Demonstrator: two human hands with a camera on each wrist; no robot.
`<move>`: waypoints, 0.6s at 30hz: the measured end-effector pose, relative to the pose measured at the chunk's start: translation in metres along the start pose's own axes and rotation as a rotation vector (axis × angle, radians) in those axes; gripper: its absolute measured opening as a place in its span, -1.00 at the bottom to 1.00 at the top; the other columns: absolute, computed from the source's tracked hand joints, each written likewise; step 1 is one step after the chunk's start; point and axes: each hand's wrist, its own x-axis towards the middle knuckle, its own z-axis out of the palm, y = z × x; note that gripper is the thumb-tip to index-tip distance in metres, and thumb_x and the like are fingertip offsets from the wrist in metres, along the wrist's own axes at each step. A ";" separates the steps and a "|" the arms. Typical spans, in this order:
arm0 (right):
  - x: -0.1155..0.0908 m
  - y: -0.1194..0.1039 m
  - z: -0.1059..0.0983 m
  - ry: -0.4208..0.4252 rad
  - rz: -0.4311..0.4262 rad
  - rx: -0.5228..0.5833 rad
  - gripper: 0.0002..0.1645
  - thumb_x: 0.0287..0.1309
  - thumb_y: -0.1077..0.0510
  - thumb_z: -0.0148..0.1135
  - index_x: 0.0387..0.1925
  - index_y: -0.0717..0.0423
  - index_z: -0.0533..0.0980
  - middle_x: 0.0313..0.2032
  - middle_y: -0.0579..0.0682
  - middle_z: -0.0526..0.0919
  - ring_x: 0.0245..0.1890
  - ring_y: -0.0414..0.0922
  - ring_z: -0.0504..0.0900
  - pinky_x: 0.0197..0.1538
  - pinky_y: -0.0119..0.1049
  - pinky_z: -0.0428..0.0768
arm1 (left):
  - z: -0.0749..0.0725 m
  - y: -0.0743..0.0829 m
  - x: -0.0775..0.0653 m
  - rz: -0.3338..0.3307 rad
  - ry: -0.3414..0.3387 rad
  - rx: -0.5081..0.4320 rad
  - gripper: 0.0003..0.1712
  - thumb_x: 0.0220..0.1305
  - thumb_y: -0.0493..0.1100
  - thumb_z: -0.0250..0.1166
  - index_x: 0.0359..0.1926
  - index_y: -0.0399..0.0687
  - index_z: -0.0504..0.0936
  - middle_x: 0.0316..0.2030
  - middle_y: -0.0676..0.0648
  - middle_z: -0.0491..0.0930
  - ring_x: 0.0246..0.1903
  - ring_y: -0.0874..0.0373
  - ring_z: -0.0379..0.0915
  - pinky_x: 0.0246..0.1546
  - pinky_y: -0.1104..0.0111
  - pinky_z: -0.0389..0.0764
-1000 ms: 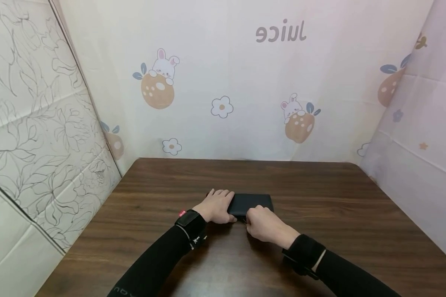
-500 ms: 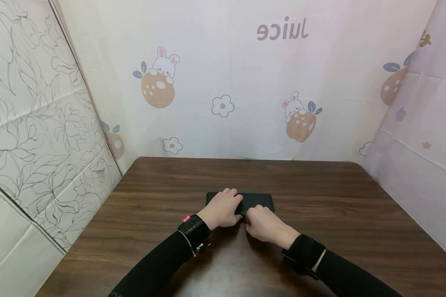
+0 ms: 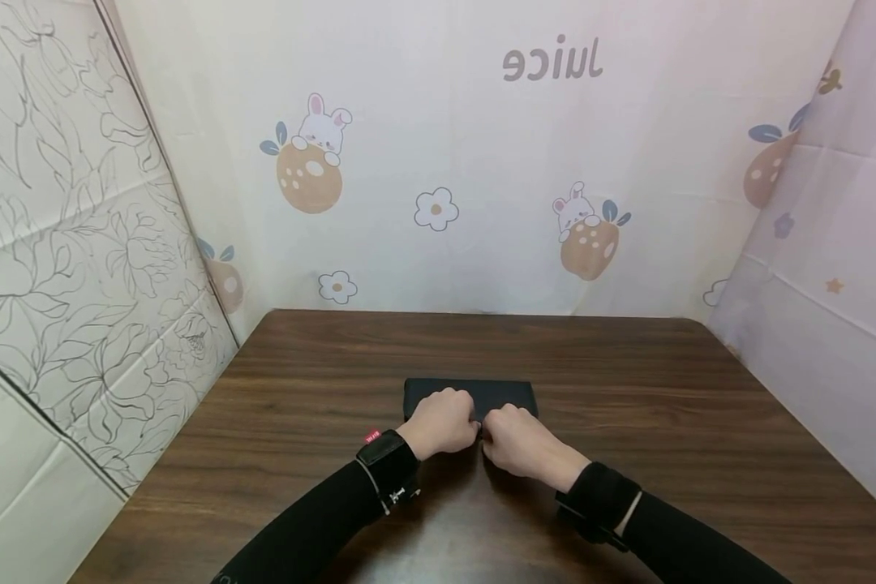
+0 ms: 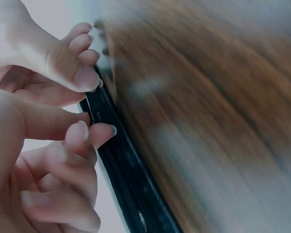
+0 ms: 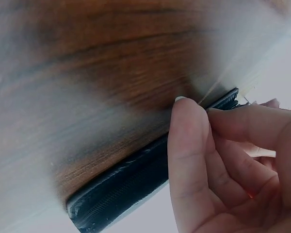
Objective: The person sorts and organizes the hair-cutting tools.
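Observation:
A flat black zippered wallet [image 3: 502, 394] lies crosswise on the table, its near edge between both hands. My left hand [image 3: 441, 422] has curled fingers at the middle of that edge. In the left wrist view, its thumb and a fingertip pinch the wallet's edge by the zipper [image 4: 125, 187]. Right beside it, my right hand [image 3: 521, 440] pinches the same edge with thumb and forefinger. The right wrist view shows the wallet's corner [image 5: 94, 208] running past the fingers. Whether either hand holds a zipper pull is hidden by fingertips.
The brown wood-grain table [image 3: 321, 357] extends around the wallet. Behind it hangs a pale curtain [image 3: 438, 268] with rabbit and fruit prints. A line-drawn floral sheet [image 3: 95, 308] borders the left side, and another pale curtain [image 3: 832, 341] the right.
My left hand has slid right along the wallet, from lying over its left end to its near edge at the middle, and its fingers have curled. The right hand has stayed in place.

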 end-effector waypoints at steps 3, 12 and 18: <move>0.000 0.001 0.000 0.008 -0.011 0.007 -0.60 0.18 0.37 0.25 -0.71 0.00 0.46 -0.76 -0.22 0.18 -0.78 -0.30 0.24 -0.65 -0.45 0.23 | 0.003 -0.001 0.001 -0.055 -0.003 -0.114 -0.42 0.34 -0.18 0.27 -0.82 0.07 0.29 -0.84 0.16 0.14 -0.81 0.27 0.10 -0.73 0.45 0.09; -0.001 0.002 0.000 0.015 -0.036 0.017 -0.72 0.18 0.39 0.26 -0.59 0.07 0.60 -0.75 -0.21 0.30 -0.75 -0.32 0.30 -0.63 -0.45 0.32 | 0.011 0.000 0.000 -0.199 0.000 -0.397 -0.41 0.35 -0.19 0.27 -0.89 -0.06 0.54 -0.85 0.02 0.51 -0.80 0.10 0.44 -0.77 0.44 0.20; -0.002 0.003 0.001 0.018 -0.041 0.017 -0.73 0.17 0.39 0.27 -0.58 0.07 0.61 -0.74 -0.20 0.36 -0.75 -0.32 0.33 -0.63 -0.44 0.36 | 0.015 0.000 0.003 -0.278 0.001 -0.480 -0.45 0.31 -0.22 0.34 -0.86 -0.08 0.57 -0.84 0.05 0.49 -0.81 0.18 0.35 -0.75 0.44 0.17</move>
